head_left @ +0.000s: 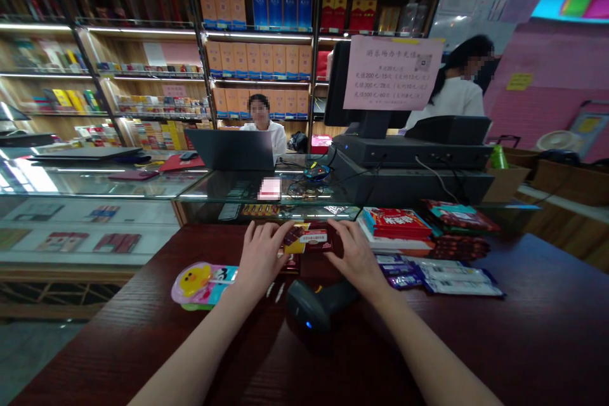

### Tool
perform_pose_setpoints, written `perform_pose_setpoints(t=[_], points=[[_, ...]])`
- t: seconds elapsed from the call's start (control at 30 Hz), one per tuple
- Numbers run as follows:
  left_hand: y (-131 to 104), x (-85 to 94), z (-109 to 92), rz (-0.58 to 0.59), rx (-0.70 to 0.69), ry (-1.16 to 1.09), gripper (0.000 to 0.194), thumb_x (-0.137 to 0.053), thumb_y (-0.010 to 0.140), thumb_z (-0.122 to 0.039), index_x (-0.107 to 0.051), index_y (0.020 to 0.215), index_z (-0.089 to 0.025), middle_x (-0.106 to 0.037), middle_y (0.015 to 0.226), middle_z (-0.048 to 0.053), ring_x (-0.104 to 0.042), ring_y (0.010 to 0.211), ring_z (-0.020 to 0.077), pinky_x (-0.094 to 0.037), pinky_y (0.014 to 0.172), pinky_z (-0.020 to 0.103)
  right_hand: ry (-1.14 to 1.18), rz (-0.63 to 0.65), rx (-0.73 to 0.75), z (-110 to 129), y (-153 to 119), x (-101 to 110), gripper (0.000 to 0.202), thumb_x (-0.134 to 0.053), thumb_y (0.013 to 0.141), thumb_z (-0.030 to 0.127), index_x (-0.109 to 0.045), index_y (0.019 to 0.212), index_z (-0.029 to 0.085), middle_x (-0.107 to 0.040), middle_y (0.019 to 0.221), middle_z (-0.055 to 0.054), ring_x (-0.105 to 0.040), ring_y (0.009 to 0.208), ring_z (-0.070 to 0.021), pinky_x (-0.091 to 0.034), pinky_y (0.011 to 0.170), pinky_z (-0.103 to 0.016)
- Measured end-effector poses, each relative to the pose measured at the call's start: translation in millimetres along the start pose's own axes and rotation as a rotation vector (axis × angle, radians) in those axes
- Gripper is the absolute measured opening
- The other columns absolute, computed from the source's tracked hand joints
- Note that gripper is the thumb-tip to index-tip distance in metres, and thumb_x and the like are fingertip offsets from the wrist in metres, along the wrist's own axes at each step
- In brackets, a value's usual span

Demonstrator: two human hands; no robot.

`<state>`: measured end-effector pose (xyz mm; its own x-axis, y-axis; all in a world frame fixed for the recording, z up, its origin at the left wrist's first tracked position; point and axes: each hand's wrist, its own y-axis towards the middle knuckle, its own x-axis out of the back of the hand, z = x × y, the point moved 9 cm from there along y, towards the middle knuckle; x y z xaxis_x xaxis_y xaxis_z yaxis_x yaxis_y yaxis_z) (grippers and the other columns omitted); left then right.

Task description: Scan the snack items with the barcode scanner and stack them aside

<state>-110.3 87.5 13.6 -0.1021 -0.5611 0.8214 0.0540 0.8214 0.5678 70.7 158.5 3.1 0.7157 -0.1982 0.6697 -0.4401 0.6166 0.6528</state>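
left hand (pixel 261 254): we are pinching one end of the slim box between thumb and fingers, the fingers curling along its far edge.
right hand (pixel 356 260): we are pinching the other end of the same box, thumb on the near side and a finger at the far corner.
slim box (pixel 308 238): we are holding it between both hands, its yellow part toward our left and its dark red part, with a pale label, toward our right; a dark pack (pixel 291 264) is showing partly below it.
scanner (pixel 308 306): we are seeing it lying on the dark wooden counter (pixel 333 368), nearer us than the box, with a blue light glowing and its handle reaching toward our right forearm.
left side: we are keeping our left forearm beside a colourful duck-face pack (pixel 202 282).
right side: we are having purple and white packets (pixel 447 276) lying beyond our right forearm, with red packs (pixel 397 223) stacked behind them.
across from us: a person (pixel 269 133) is sitting behind an open laptop (pixel 235 149); another person (pixel 450 98) is turning sideways behind a monitor (pixel 337 85) bearing a pink sign (pixel 390 73).
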Motion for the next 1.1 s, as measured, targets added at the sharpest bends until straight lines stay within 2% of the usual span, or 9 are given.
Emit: perform_pose_setpoints(t=[0.13, 0.3, 0.5, 0.6, 0.73, 0.8, 0.93, 1.0, 1.1], points=[[-6.3, -4.9, 5.4, 0.025, -0.105, -0.095, 0.062, -0.063, 0.085, -0.02, -0.041, 0.142, -0.027, -0.051, 0.142, 0.008, -0.046, 0.133, 0.0255, -0.022, 0.12, 0.055, 0.049, 0.056, 0.101, 12.4, 0.4, -2.6, 0.061, -0.066, 0.081, 0.018, -0.046, 0.138, 0.025, -0.055, 0.133, -0.012, -0.052, 0.125, -0.0298, -0.044, 0.108, -0.052], [-7.0, -8.8, 8.7, 0.116, -0.181, -0.161, 0.06, -0.059, 0.088, -0.021, -0.037, 0.144, -0.025, -0.054, 0.14, 0.008, -0.047, 0.133, 0.0222, -0.018, 0.121, 0.056, 0.158, 0.113, 0.154, 10.7, -1.7, -5.0, 0.064, -0.069, 0.08, 0.02, -0.045, 0.14, 0.024, -0.055, 0.136, -0.011, -0.051, 0.13, -0.0268, -0.043, 0.11, -0.048], [-5.3, 4.0, 2.6, 0.097, -0.206, -0.143, 0.068, -0.064, 0.087, -0.026, -0.034, 0.148, -0.029, -0.056, 0.14, 0.005, -0.046, 0.133, 0.0225, -0.009, 0.123, 0.057, 0.146, 0.112, 0.212, 16.8, -2.4, 6.1, 0.069, -0.071, 0.083, 0.025, -0.042, 0.146, 0.027, -0.054, 0.14, -0.01, -0.05, 0.13, -0.0263, -0.042, 0.111, -0.048], [-5.7, 7.1, 3.2, 0.097, -0.211, -0.19, 0.063, -0.065, 0.087, -0.03, -0.038, 0.144, -0.028, -0.058, 0.14, 0.005, -0.046, 0.134, 0.0228, -0.009, 0.123, 0.058, 0.173, 0.133, 0.19, 17.5, -2.4, 9.7, 0.059, -0.07, 0.085, 0.03, -0.049, 0.141, 0.03, -0.055, 0.138, -0.008, -0.051, 0.129, -0.0265, -0.042, 0.11, -0.048], [-5.8, 5.1, 10.6, 0.167, -0.15, -0.374, 0.064, -0.065, 0.086, -0.03, -0.037, 0.143, -0.03, -0.056, 0.142, 0.006, -0.049, 0.134, 0.023, -0.006, 0.122, 0.061, 0.303, 0.15, 0.086, 10.7, -1.7, 11.3, 0.043, -0.071, 0.085, 0.036, -0.061, 0.126, 0.029, -0.056, 0.135, -0.008, -0.053, 0.127, -0.0257, -0.043, 0.109, -0.046], [-5.4, 3.7, 14.8, 0.215, -0.076, -0.549, 0.066, -0.067, 0.085, -0.03, -0.036, 0.144, -0.031, -0.055, 0.143, 0.007, -0.051, 0.133, 0.0234, -0.012, 0.121, 0.06, 0.404, 0.143, 0.014, 5.9, -0.6, 11.5, 0.04, -0.071, 0.084, 0.038, -0.063, 0.122, 0.028, -0.057, 0.133, -0.008, -0.054, 0.125, -0.0255, -0.044, 0.107, -0.045], [-4.4, -0.2, 16.3, 0.292, 0.08, -0.944, 0.062, -0.065, 0.085, -0.032, -0.038, 0.141, -0.03, -0.057, 0.141, 0.01, -0.059, 0.125, 0.0235, -0.047, 0.105, 0.047, 0.623, 0.115, -0.151, -1.0, 2.5, 10.1, 0.036, -0.069, 0.083, 0.043, -0.067, 0.115, 0.027, -0.062, 0.125, -0.007, -0.058, 0.117, -0.0247, -0.05, 0.098, -0.04], [-3.3, -1.8, 17.2, 0.276, 0.134, -1.025, 0.059, -0.064, 0.086, -0.033, -0.04, 0.14, -0.028, -0.059, 0.138, 0.011, -0.061, 0.122, 0.0233, -0.053, 0.098, 0.042, 0.71, 0.103, -0.252, -3.2, 3.0, 7.5, 0.037, -0.068, 0.083, 0.046, -0.068, 0.114, 0.026, -0.065, 0.121, -0.006, -0.061, 0.111, -0.0235, -0.051, 0.094, -0.037], [-2.4, -4.7, 20.1, 0.215, 0.176, -0.986, 0.053, -0.06, 0.09, -0.038, -0.041, 0.138, -0.026, -0.065, 0.131, 0.01, -0.063, 0.119, 0.0222, -0.052, 0.099, 0.041, 0.802, 0.089, -0.415, -6.0, 1.0, 0.8, 0.041, -0.067, 0.083, 0.05, -0.069, 0.116, 0.026, -0.069, 0.115, -0.005, -0.064, 0.102, -0.0218, -0.053, 0.088, -0.035]])
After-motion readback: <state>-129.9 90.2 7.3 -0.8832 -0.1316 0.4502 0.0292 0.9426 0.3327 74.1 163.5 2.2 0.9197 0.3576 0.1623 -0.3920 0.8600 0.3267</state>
